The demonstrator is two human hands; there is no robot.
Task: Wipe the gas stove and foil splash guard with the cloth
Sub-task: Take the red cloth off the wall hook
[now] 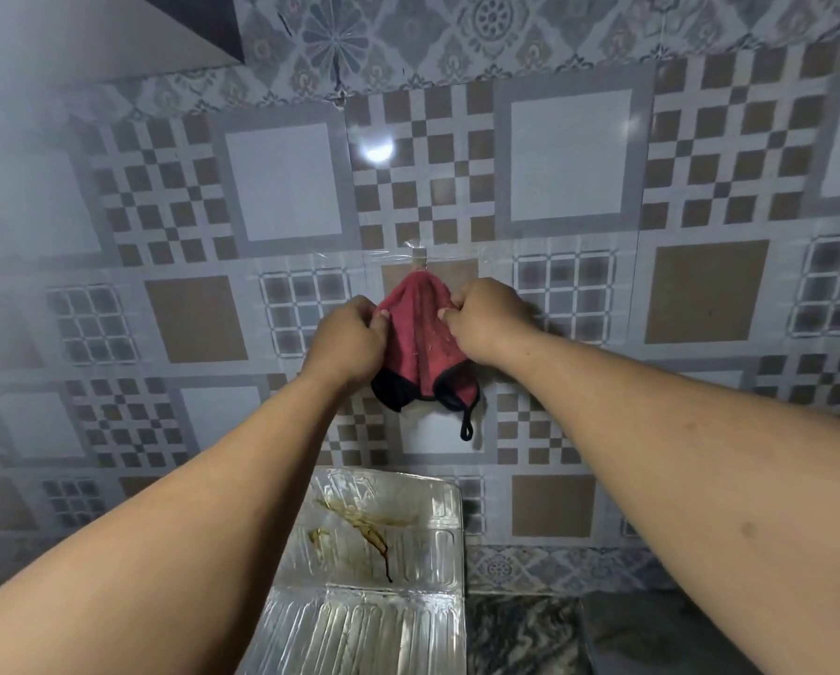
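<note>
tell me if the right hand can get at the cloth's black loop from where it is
Probably yes: the right hand already grips the cloth, and the black loop dangles uncovered just below it against the wall.

The wall [573, 158] is covered with glossy tiles in grey, white and brown, with squares and small checks. Higher up runs a band of tiles [408, 36] with flower patterns. A small clear hook [418, 255] is stuck on the wall near the middle. A bright light spot [376, 151] reflects on one tile. At the bottom right lies a dark marbled surface [520, 635].
</note>
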